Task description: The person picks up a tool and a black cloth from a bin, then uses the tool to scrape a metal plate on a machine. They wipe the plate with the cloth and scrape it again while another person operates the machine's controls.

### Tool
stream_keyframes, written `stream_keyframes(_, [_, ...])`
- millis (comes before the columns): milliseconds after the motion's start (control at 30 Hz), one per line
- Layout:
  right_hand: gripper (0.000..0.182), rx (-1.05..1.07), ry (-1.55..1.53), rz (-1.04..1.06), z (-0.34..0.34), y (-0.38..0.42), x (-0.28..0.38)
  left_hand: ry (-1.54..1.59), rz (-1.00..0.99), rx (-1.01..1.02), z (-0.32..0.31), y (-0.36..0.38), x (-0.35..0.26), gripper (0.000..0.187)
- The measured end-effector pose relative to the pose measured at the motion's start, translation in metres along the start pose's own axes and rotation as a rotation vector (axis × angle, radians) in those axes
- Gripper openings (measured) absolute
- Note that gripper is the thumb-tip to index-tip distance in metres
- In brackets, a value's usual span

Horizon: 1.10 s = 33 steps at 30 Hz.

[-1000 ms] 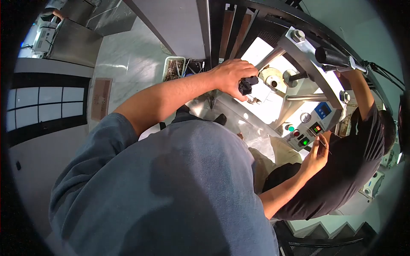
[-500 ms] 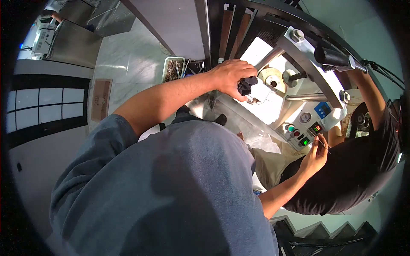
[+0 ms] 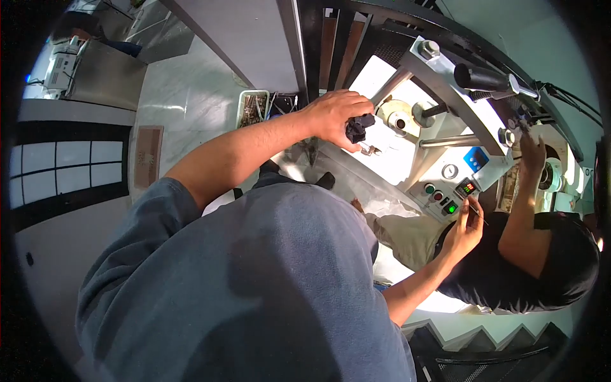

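My left hand is closed round a black, crumpled-looking piece at the near edge of a white machine top. A small metal part pokes out just below it. My right hand pinches a thin, dark, pointed tool, likely tweezers, in front of the control panel. Its fingertips are close beneath a red-lit digital display and a green-lit switch. On the machine top, a round metal fitting faces a metal ram.
A heavy metal frame with thick rods and a black-gripped lever spans the machine. Another person in a black shirt stands at the right, one hand raised. A bin of thin pieces sits beyond my left forearm.
The other person has leaned back to the right, and their raised arm has swung lower, away from the lever. My view has shifted slightly; both my hands keep their grip.
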State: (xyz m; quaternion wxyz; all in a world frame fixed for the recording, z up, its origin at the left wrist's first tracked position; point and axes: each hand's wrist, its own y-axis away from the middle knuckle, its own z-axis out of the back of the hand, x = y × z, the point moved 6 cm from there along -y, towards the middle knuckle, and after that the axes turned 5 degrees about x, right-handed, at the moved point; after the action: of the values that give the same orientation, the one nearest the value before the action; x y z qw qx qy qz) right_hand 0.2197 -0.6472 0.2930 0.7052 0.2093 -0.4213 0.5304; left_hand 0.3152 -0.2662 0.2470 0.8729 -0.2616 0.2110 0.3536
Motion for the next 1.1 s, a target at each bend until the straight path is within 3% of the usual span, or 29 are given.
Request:
stream_keyframes(400, [0.025,0.031,-0.075,-0.052,-0.003,0.0,-0.015,0.002,-0.027,-0.046,0.001,-0.001,-0.001,0.064])
stream_keyframes(467, [0.024,0.005,-0.165,0.074,-0.005,0.001,-0.012,0.008,-0.047,-0.067,0.002,-0.001,-0.003,0.06])
stream_keyframes(600, [0.02,0.042,-0.038,-0.089,-0.005,0.003,-0.005,0.006,-0.053,-0.084,0.004,-0.001,-0.004,0.062])
stream_keyframes(633, [0.02,0.01,-0.088,0.006,-0.006,0.006,-0.003,0.004,-0.044,-0.08,0.005,-0.002,-0.005,0.062])
stream_keyframes(1100, [0.021,0.02,0.004,-0.095,-0.003,0.009,0.0,0.023,-0.034,-0.036,0.003,-0.003,-0.004,0.063])
